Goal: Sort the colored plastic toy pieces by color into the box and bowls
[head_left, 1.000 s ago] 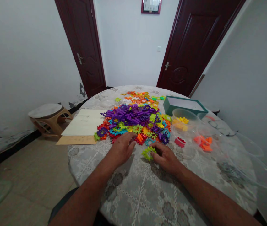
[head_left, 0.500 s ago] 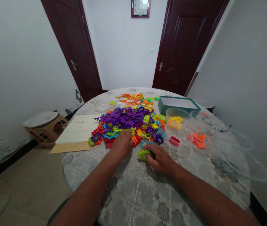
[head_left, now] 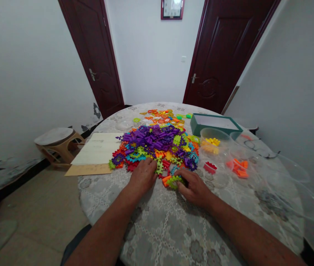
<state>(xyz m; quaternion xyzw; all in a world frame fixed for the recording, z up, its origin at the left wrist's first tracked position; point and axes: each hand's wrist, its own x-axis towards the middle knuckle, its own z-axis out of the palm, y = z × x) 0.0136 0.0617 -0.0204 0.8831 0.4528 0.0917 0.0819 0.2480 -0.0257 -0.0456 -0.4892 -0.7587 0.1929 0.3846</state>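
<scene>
A heap of plastic building pieces (head_left: 157, 138) in purple, lime green, orange, blue and red lies on the table. At its front edge is my left hand (head_left: 143, 175), fingers curled down, with a toothed lime-green piece (head_left: 159, 166) at the fingertips. Its palm side is hidden. My right hand (head_left: 193, 187) pinches another lime-green gear piece (head_left: 175, 181) between thumb and fingers, low over the cloth. Against that piece's left side lies a small orange piece (head_left: 166, 181). A red frame-like piece (head_left: 166, 168) lies between the hands.
Clear tubs hold yellow pieces (head_left: 211, 145) and orange pieces (head_left: 239, 168). A red piece (head_left: 210, 167) lies beside them. Behind stands a green-edged box (head_left: 215, 125). Paper sheets (head_left: 97, 149) lie at the left edge, near a stool (head_left: 55, 146). More pieces (head_left: 161, 117) lie behind the heap.
My left hand has drawn back slightly, and a lime-green piece has come nearer with it. Orange pieces have shifted from the heap's edge to beside the right hand's piece. The whole view has swung slightly left.
</scene>
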